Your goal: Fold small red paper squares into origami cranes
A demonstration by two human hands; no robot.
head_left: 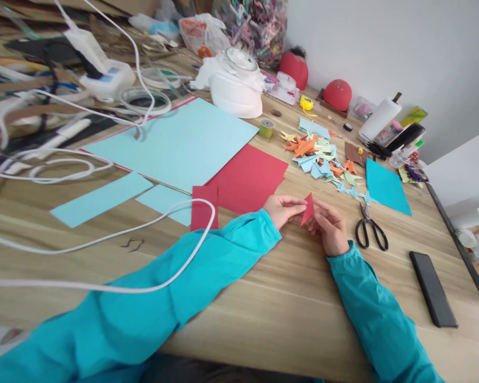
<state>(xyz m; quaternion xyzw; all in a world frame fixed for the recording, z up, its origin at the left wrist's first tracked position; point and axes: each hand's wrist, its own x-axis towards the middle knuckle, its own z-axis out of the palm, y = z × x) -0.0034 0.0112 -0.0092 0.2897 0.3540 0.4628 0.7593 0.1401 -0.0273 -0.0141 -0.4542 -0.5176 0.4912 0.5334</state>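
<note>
A small folded piece of red paper [307, 210] is held up between my two hands, just above the wooden table [287, 308]. My left hand [281, 210] pinches its left side between thumb and fingers. On the other side, my right hand [330, 226] has its thumb and fingertips closed at the paper's right edge. Behind the hands lies a larger red sheet [249, 178], with a narrow red strip [205, 207] left of it. A heap of folded paper figures [319, 159] in orange, blue and pale green sits beyond. Black-handled scissors [370, 229] rest right of my right hand.
Light blue sheets [183, 141] and a blue strip [101, 199] lie to the left. A white cable [163, 284] crosses over my left sleeve. A black phone [433, 290] and a bright blue sheet [387, 186] are at right. Tape rolls [146, 100] and a power adapter [107, 80] stand behind.
</note>
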